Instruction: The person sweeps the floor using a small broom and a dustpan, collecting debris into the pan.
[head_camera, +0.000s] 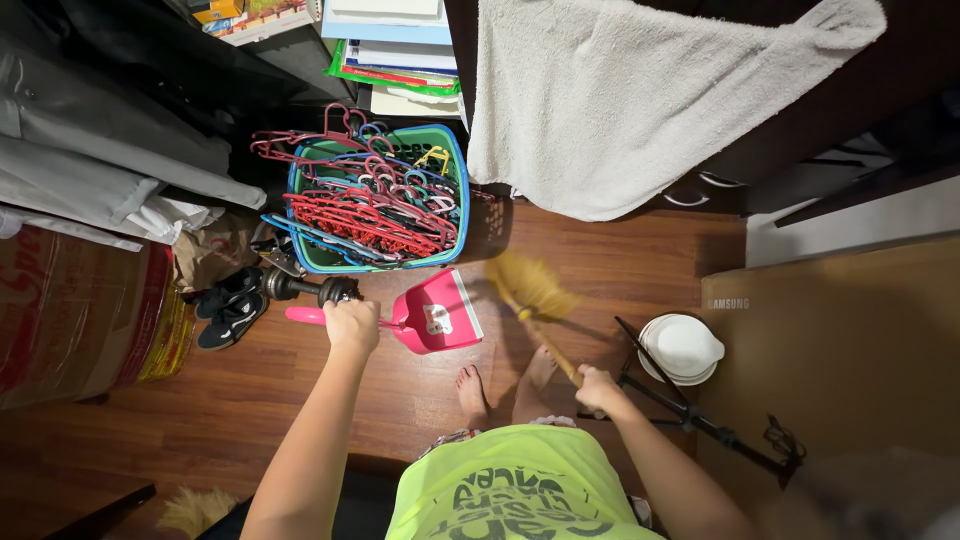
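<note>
The brown wood-plank floor (300, 400) fills the middle of the view. A large off-white terry towel (640, 100) hangs over dark furniture at one o'clock. At nine o'clock stands a red and yellow printed sack (80, 310), with grey folded cloth (100, 140) above it at ten o'clock. A tan cardboard panel (840, 350) lies at three o'clock.

At eleven o'clock sits a green and blue plastic basket (455, 170), heaped with red, pink and blue plastic clothes hangers (370, 205). A black folded tripod stand (700, 415) lies at four o'clock, touching a stack of white round plates (682, 348). A black dumbbell (300, 288) and black sandals (228, 308) rest just left of the basket's foot.

My left hand (352, 325) is clenched around the handle of a pink plastic dustpan (435, 315); the pan sits on the floor just below the basket, its mouth facing three o'clock. My right hand (597, 388) is wrapped tight on the wooden stick of a straw-yellow soft-bristle broom (530, 285). The bristles are blurred, just right of the dustpan's lip, near but apart from it as far as I can tell. My bare feet (500, 385) stand between the two hands.
</note>
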